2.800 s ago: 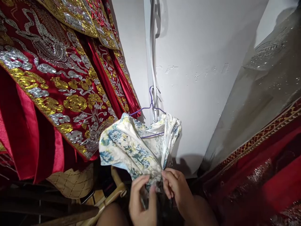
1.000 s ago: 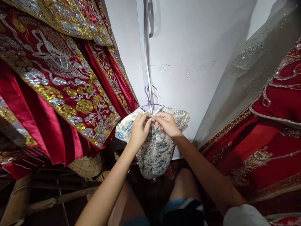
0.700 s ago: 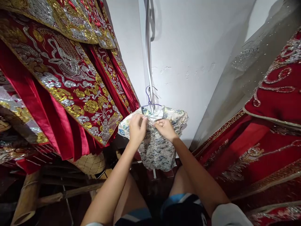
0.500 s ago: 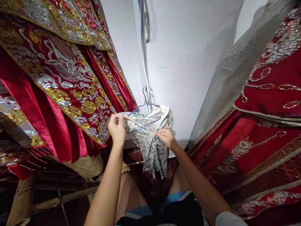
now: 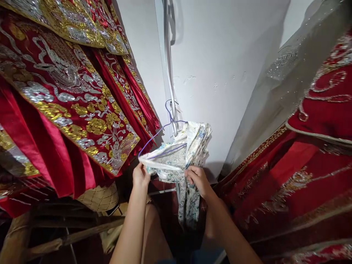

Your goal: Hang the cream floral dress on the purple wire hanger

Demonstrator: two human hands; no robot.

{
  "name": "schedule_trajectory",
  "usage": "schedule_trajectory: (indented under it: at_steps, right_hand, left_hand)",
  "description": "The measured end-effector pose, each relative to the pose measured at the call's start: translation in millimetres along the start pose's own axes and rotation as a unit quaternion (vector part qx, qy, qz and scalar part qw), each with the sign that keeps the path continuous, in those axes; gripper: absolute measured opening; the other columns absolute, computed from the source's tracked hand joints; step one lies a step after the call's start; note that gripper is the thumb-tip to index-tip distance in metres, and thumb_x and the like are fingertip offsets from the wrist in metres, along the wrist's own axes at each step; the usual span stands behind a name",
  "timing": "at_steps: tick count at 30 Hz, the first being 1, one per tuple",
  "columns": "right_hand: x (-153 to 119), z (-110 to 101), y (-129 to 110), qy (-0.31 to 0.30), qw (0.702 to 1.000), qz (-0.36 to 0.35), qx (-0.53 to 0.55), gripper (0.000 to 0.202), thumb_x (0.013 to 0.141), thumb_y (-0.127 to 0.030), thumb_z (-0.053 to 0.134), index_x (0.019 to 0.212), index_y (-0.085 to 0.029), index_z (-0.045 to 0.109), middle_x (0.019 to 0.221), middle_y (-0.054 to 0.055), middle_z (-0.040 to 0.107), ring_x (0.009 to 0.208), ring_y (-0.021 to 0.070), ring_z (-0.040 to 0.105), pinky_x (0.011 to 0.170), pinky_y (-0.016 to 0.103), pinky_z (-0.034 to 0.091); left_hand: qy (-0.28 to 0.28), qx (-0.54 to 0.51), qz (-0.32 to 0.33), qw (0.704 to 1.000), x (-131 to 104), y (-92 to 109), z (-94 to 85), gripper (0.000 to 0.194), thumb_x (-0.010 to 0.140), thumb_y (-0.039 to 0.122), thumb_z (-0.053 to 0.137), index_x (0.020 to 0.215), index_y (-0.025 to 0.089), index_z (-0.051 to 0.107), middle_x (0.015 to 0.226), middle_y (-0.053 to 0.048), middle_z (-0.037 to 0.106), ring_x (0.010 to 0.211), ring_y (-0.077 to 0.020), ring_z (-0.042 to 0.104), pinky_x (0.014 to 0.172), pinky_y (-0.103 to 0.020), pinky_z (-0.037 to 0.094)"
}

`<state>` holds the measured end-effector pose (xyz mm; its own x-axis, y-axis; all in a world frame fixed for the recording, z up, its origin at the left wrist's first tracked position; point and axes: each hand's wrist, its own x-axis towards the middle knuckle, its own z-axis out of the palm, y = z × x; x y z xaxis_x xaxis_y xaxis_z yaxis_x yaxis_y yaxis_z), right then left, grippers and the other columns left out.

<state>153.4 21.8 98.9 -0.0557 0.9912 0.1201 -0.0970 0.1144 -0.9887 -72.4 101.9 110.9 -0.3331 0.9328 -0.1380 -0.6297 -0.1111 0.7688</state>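
A pale floral-print top [image 5: 170, 169] hangs partly on a purple wire hanger [image 5: 155, 135], whose hook is caught at the foot of a white strap on the wall. One side of the top covers the hanger's right shoulder; the left shoulder of the hanger is bare down to its tip. My left hand [image 5: 141, 175] pinches the fabric just below that left tip. Lower on the front, my right hand [image 5: 197, 179] grips the neckline edge with closed fingers. The light edge is stretched between both hands.
Red garments with gold and silver sequins [image 5: 96, 124] hang at the left. More red beaded garments [image 5: 291, 176] and a sheer sparkly cover [image 5: 264, 84] hang at the right. A white strap [image 5: 169, 66] runs down the wall [image 5: 214, 47]. A wooden frame [image 5: 60, 242] stands low at the left.
My left hand has moved down with the fabric, and the hanger's left shoulder now shows bare. My right hand has lowered a little, still gripping the top.
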Motion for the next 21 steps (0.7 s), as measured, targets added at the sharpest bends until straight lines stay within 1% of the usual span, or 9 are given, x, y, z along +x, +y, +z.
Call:
schedule_trajectory:
  at_steps: [2,4,6,8,9,12,16,19,21]
  right_hand:
    - [14,-4,-1,-0.059,0.998,0.021,0.016,0.027,0.083,-0.035,0.058,0.061,-0.018,0.057,0.042,-0.006,0.044,0.041,0.0078,0.037,0.048,0.022,0.030]
    - [32,-9,-6,-0.168,0.984,0.055,0.005,0.023,0.080,-0.031,0.060,0.062,-0.017,0.058,0.046,-0.005,0.050,0.039,0.0071,0.040,0.046,0.021,0.030]
    - [49,-13,-12,-0.273,0.957,0.094,-0.027,0.019,0.077,-0.028,0.063,0.063,-0.016,0.060,0.049,-0.004,0.055,0.039,0.0071,0.045,0.044,0.019,0.030]
    - [59,-18,-15,-0.340,0.930,0.125,-0.059,0.017,0.077,-0.026,0.063,0.064,-0.015,0.062,0.049,-0.003,0.057,0.040,0.0074,0.048,0.044,0.018,0.032]
    - [61,-20,-15,-0.352,0.925,0.131,-0.066,0.016,0.077,-0.025,0.063,0.064,-0.015,0.063,0.048,-0.003,0.057,0.040,0.0072,0.048,0.045,0.018,0.032]
    - [56,-30,-4,-0.322,0.937,0.129,-0.051,0.016,0.076,-0.023,0.061,0.062,-0.015,0.063,0.047,-0.003,0.056,0.040,0.0068,0.048,0.044,0.018,0.031]
    - [37,-42,12,-0.198,0.974,0.108,0.024,0.018,0.074,-0.028,0.062,0.060,-0.016,0.060,0.041,-0.004,0.050,0.035,0.0066,0.039,0.043,0.021,0.027]
    - [24,-50,14,-0.083,0.989,0.056,0.105,0.029,0.074,-0.037,0.065,0.056,-0.018,0.053,0.037,-0.006,0.043,0.035,0.0060,0.031,0.043,0.023,0.023]
    - [15,-54,14,-0.030,0.990,0.031,0.133,0.035,0.075,-0.041,0.067,0.055,-0.019,0.050,0.038,-0.006,0.042,0.037,0.0064,0.030,0.044,0.024,0.023]
  left_hand:
    - [0.002,0.048,-0.016,0.999,2,-11,6.2,0.007,0.075,0.018,0.064,0.078,0.012,0.061,0.066,-0.001,0.064,0.057,-0.0110,0.059,0.059,-0.021,0.049]
    - [-0.055,0.111,-0.033,0.992,4,-18,15.5,0.022,0.067,0.026,0.077,0.073,0.012,0.061,0.065,0.001,0.063,0.054,-0.0090,0.055,0.053,-0.018,0.044]
    - [-0.131,0.162,-0.069,0.976,5,-22,24.7,0.034,0.062,0.035,0.084,0.071,0.012,0.061,0.062,0.002,0.060,0.052,-0.0076,0.051,0.050,-0.017,0.040]
    - [-0.170,0.180,-0.091,0.965,4,-24,30.7,0.038,0.063,0.041,0.085,0.072,0.012,0.061,0.062,0.002,0.059,0.052,-0.0073,0.050,0.051,-0.017,0.040]
    - [-0.170,0.177,-0.090,0.965,3,-25,31.9,0.039,0.064,0.042,0.085,0.073,0.012,0.061,0.063,0.002,0.059,0.053,-0.0074,0.050,0.052,-0.017,0.040]
    - [-0.121,0.137,-0.059,0.981,0,-27,28.2,0.040,0.062,0.044,0.086,0.076,0.013,0.063,0.069,0.001,0.062,0.059,-0.0091,0.054,0.057,-0.019,0.044]
    - [-0.062,0.081,-0.013,0.995,-14,-23,17.1,0.045,0.053,0.041,0.091,0.080,0.014,0.067,0.078,0.001,0.065,0.066,-0.0101,0.058,0.062,-0.018,0.047]
    - [-0.071,0.057,0.014,0.996,-32,-16,13.6,0.044,0.053,0.041,0.091,0.078,0.015,0.066,0.076,0.002,0.063,0.064,-0.0081,0.056,0.059,-0.016,0.046]
    - [-0.095,0.049,0.019,0.994,-48,-10,14.5,0.042,0.056,0.042,0.090,0.078,0.015,0.065,0.074,0.002,0.060,0.062,-0.0072,0.054,0.056,-0.015,0.045]
